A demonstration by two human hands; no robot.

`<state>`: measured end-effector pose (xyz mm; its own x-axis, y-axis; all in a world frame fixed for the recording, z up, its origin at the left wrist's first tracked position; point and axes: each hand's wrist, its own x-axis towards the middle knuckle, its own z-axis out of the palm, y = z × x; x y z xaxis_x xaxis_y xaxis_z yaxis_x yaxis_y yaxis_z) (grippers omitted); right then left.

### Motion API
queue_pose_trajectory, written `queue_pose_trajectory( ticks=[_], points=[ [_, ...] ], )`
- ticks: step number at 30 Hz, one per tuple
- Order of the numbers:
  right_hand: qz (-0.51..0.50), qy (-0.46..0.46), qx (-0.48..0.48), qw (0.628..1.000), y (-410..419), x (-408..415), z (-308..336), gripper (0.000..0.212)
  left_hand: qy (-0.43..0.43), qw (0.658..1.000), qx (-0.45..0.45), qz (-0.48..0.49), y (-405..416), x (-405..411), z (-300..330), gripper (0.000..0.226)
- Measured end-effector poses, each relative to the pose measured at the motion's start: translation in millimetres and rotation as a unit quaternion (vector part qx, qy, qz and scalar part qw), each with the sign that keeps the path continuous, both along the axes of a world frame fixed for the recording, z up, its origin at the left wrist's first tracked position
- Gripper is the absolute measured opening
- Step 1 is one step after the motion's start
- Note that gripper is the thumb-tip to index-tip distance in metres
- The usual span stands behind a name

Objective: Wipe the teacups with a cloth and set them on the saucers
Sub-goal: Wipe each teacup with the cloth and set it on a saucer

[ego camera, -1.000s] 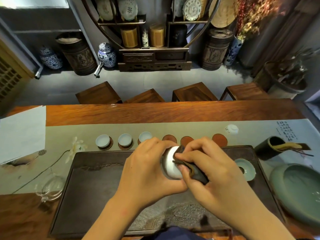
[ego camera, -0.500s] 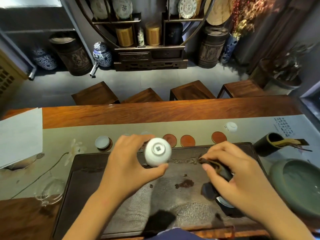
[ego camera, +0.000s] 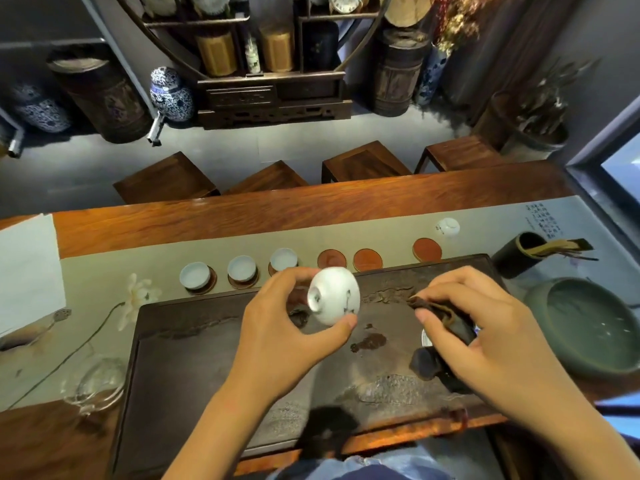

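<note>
At the far left a sheet of white paper (ego camera: 27, 271) lies on the bench (ego camera: 207, 223), cut off by the edge. In front of it a clear glass pitcher (ego camera: 93, 382) sits beside the dark tea tray (ego camera: 194, 358), hard to make out against the runner. Along the tray's far edge three teacups (ego camera: 241, 267) rest on saucers in a row, mouths up. Next come three bare saucers (ego camera: 367, 259), two close together and one apart.

Over the tray the left hand (ego camera: 277, 341) holds a white teacup (ego camera: 334, 294) in the air, tipped so its foot faces the viewer; the grip is a pinch, fingers on the far rim and thumb on the near side. The cup is glazed white with a faint dark mark on its wall. It hides part of the third saucer in the row.

The right hand (ego camera: 485, 341) is curled round a dark brown cloth (ego camera: 446, 320), bunched under the fingers. Below that hand a pale rim of some dish peeks out, mostly hidden. A few wet stains darken the tray between the hands.

Further right a small white lid (ego camera: 448, 226) lies on the runner, a black holder (ego camera: 519, 254) with wooden tools lies tipped, and a green bowl (ego camera: 588, 323) stands just beside the tray.
</note>
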<state>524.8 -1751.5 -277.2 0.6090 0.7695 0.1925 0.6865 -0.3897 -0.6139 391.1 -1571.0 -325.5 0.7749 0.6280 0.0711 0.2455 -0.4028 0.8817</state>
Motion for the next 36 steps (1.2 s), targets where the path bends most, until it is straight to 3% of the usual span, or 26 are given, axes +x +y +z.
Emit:
queue_pose_trajectory(
  ticks=[6, 18, 26, 36],
  points=[
    [-0.013, -0.004, -0.004, 1.0, -5.3, -16.0, -2.0, 0.012, -0.001, 0.998, -0.049, -0.034, -7.7, -7.9, -7.7, 0.054],
    [0.012, -0.009, 0.028, 0.999, 0.8, -7.3, -3.2, 0.011, 0.031, 0.999, -0.028, -0.019, -10.7, -9.9, -20.6, 0.058],
    [0.043, 0.001, 0.032, 0.999, -5.7, 40.3, 1.7, 0.013, 0.053, 0.998, -0.024, 0.027, -8.3, 53.8, -57.4, 0.067],
    [0.074, 0.008, 0.005, 0.997, 7.0, 104.7, -11.7, 0.013, 0.11, 0.99, -0.02, 0.084, 27.5, 145.6, -126.4, 0.061]
  ],
)
